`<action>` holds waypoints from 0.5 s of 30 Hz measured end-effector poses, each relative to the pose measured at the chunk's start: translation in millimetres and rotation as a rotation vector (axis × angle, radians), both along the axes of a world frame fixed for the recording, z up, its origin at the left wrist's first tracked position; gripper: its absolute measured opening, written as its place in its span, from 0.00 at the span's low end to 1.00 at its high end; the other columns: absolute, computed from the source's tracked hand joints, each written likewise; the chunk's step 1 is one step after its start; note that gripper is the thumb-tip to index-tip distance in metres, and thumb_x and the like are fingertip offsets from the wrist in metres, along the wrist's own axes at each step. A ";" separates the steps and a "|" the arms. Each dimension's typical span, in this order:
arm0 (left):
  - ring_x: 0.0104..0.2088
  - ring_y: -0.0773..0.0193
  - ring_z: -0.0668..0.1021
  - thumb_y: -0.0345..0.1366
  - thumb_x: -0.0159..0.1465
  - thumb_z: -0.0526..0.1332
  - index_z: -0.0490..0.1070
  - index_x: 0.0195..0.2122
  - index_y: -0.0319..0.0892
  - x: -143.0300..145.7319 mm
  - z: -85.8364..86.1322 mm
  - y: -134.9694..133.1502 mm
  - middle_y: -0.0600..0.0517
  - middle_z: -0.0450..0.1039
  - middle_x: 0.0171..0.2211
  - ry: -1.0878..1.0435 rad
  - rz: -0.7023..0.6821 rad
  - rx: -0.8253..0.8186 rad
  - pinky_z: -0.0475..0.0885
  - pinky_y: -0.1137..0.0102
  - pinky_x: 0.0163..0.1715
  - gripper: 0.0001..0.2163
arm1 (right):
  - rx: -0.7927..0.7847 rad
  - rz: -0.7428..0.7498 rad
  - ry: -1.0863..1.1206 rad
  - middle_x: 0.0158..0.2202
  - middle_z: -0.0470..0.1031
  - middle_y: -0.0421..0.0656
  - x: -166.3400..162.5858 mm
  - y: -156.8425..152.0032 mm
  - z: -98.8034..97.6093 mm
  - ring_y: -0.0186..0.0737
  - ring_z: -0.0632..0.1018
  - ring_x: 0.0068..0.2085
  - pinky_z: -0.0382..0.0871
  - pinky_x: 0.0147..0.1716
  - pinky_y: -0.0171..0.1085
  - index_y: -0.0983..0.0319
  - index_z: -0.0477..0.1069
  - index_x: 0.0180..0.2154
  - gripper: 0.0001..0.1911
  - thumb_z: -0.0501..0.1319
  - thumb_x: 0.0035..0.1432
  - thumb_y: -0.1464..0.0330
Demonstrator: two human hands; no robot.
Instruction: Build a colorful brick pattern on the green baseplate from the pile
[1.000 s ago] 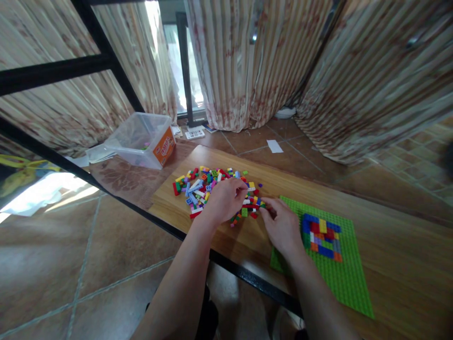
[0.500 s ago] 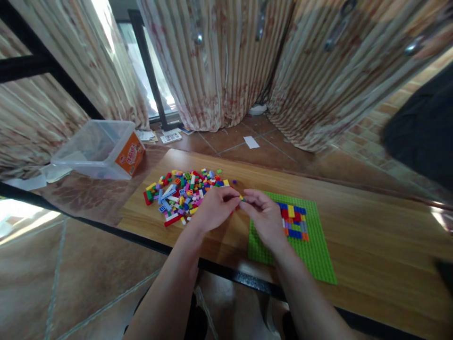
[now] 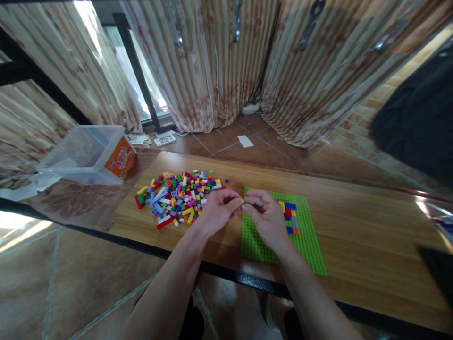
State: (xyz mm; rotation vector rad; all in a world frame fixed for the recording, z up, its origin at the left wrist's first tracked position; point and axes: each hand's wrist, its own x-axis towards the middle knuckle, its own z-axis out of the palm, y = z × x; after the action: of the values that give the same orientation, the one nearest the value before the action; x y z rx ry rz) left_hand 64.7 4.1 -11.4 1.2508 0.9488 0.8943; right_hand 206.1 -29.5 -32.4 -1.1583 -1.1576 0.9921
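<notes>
My left hand (image 3: 217, 213) and my right hand (image 3: 264, 216) meet above the left edge of a green baseplate (image 3: 307, 245), fingers pinched together on a small yellow brick (image 3: 242, 201) between them. On the baseplate, partly behind my right hand, sits a small build of blue, red, yellow and orange bricks (image 3: 290, 217). A pile of loose coloured bricks (image 3: 177, 194) lies on the wooden table just left of my left hand.
A clear plastic box with an orange label (image 3: 88, 155) stands on the patterned cloth at the far left. Striped curtains hang behind the table. A dark object (image 3: 417, 127) fills the right edge. The table's black front rim (image 3: 226, 271) runs below my wrists.
Both hands left the loose pile and came together over the baseplate's left edge, pinching a small brick. The camera view swung to the right.
</notes>
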 end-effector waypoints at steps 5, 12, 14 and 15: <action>0.18 0.73 0.67 0.38 0.56 0.64 0.71 0.26 0.37 8.1 -1.5 -1.3 0.57 0.66 0.19 -0.048 0.000 -0.053 0.61 0.75 0.21 0.09 | -0.026 0.020 0.004 0.32 0.80 0.39 10.2 -2.7 -2.4 0.36 0.79 0.34 0.72 0.36 0.37 0.58 0.69 0.41 0.14 0.68 0.52 0.65; 0.20 0.73 0.68 0.40 0.55 0.66 0.72 0.26 0.37 14.6 -0.1 -5.0 0.55 0.68 0.20 -0.123 -0.003 -0.114 0.64 0.75 0.22 0.10 | -0.057 0.031 0.025 0.33 0.80 0.41 21.2 -6.7 2.2 0.37 0.79 0.34 0.73 0.36 0.38 0.59 0.71 0.40 0.15 0.69 0.51 0.62; 0.20 0.73 0.68 0.41 0.55 0.66 0.72 0.27 0.37 16.9 -0.2 -5.6 0.56 0.68 0.20 -0.144 0.005 -0.141 0.64 0.76 0.22 0.11 | -0.077 0.036 0.021 0.32 0.80 0.41 24.4 -6.4 2.4 0.37 0.79 0.33 0.73 0.35 0.38 0.59 0.72 0.39 0.16 0.70 0.49 0.61; 0.20 0.73 0.68 0.41 0.55 0.66 0.72 0.27 0.37 17.3 -0.1 -5.1 0.56 0.68 0.20 -0.153 0.019 -0.153 0.64 0.76 0.22 0.11 | -0.086 0.039 0.006 0.32 0.80 0.41 25.8 -6.1 1.9 0.37 0.79 0.32 0.73 0.34 0.38 0.59 0.72 0.38 0.16 0.70 0.49 0.61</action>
State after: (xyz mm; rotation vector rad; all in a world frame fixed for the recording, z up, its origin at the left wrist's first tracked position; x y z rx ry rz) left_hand 82.1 -1.0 -11.5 1.0304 0.8904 0.9021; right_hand 231.9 -35.6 -30.5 -1.2035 -1.1457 1.0839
